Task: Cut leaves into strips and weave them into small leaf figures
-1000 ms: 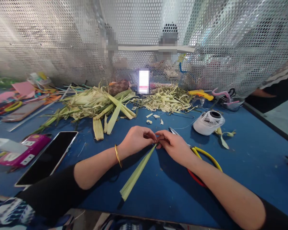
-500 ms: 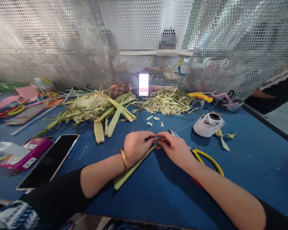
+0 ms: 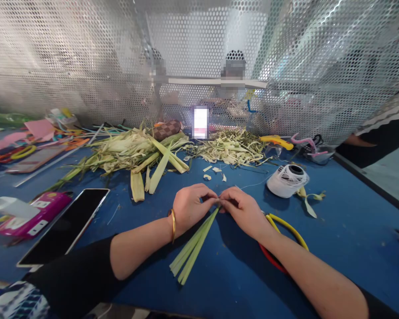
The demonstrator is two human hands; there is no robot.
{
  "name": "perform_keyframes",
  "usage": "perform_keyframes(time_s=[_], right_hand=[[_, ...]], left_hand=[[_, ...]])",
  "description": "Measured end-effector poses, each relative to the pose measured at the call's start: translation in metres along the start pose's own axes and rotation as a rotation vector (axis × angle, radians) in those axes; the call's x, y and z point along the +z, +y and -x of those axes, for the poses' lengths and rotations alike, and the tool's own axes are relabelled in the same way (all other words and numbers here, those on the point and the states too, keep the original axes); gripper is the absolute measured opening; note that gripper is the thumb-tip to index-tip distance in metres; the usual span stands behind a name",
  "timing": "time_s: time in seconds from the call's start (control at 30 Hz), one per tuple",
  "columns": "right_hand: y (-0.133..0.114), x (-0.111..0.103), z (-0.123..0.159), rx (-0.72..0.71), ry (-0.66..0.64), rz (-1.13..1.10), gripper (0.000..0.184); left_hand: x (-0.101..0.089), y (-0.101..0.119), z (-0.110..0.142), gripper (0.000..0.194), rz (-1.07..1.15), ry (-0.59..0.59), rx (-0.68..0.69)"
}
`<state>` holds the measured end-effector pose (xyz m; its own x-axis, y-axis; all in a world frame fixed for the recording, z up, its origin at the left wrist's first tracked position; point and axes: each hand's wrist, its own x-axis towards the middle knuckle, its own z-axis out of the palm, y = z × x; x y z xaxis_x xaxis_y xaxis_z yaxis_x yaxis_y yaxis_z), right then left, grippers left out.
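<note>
At the far left, pink sheets lie near a clear tub holding a white item and a yellow one. Nearer are a magenta power strip with a white plug and a phone. A heap of husks lies against a checked pouch; its contents cannot be seen.

The left hand pinches the upper end of the leaf strips, thumb and finger together. The strips slant down toward the near edge of the blue table, fanned apart at their lower ends. The right hand pinches the same end, fingertips meeting the left's.

Behind the hands are shreds. Scissors lie partly under the right forearm. Further right are a yellow tool, a cone of white thread and another clear tub, with black loops and a pink piece at its rim; its inside is unclear.
</note>
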<state>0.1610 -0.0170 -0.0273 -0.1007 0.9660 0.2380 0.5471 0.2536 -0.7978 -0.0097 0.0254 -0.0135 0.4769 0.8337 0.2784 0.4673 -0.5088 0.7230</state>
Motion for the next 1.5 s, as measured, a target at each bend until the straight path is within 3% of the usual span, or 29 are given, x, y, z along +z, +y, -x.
perform_keyframes(time_s=[0.1,0.2,0.33,0.47,0.57,0.67,0.83,0.93,1.03,1.23,1.5], right_hand=[[-0.001,-0.003,0.002,0.013,-0.016,-0.034,0.016],[-0.002,-0.01,0.004,-0.04,-0.012,0.088,0.016],[-0.007,-0.02,0.002,-0.072,-0.117,0.148,0.018],[-0.01,-0.018,0.001,-0.119,-0.232,-0.004,0.017],[-0.007,-0.012,0.001,-0.067,-0.341,-0.187,0.017],[-0.003,-0.007,0.0,0.027,-0.385,-0.316,0.019],[0.0,-0.007,0.0,0.019,-0.379,-0.334,0.022],[0.001,-0.007,0.0,-0.002,-0.372,-0.265,0.021],[0.0,-0.007,0.001,-0.039,-0.366,-0.173,0.02],[-0.006,-0.008,0.003,-0.088,-0.386,-0.033,0.019],[-0.001,-0.009,0.001,-0.008,-0.406,-0.177,0.021]], left_hand=[[-0.006,-0.005,-0.004,0.014,-0.028,-0.039,-0.032],[-0.015,-0.011,-0.01,0.015,-0.148,-0.103,-0.085],[-0.023,-0.015,-0.017,0.016,-0.325,-0.154,-0.152],[-0.022,-0.014,-0.018,0.017,-0.335,-0.19,-0.169],[-0.022,-0.014,-0.017,0.016,-0.328,-0.198,-0.136],[-0.022,-0.014,-0.018,0.02,-0.188,-0.202,-0.136],[-0.016,-0.009,-0.016,0.015,0.52,-0.279,-0.42],[-0.011,-0.006,-0.012,0.02,0.806,-0.362,-0.473],[-0.008,-0.006,-0.011,0.023,0.756,-0.412,-0.428],[-0.005,-0.01,-0.012,0.03,0.526,-0.393,-0.347],[-0.013,-0.007,-0.013,0.037,0.626,-0.406,-0.505]])
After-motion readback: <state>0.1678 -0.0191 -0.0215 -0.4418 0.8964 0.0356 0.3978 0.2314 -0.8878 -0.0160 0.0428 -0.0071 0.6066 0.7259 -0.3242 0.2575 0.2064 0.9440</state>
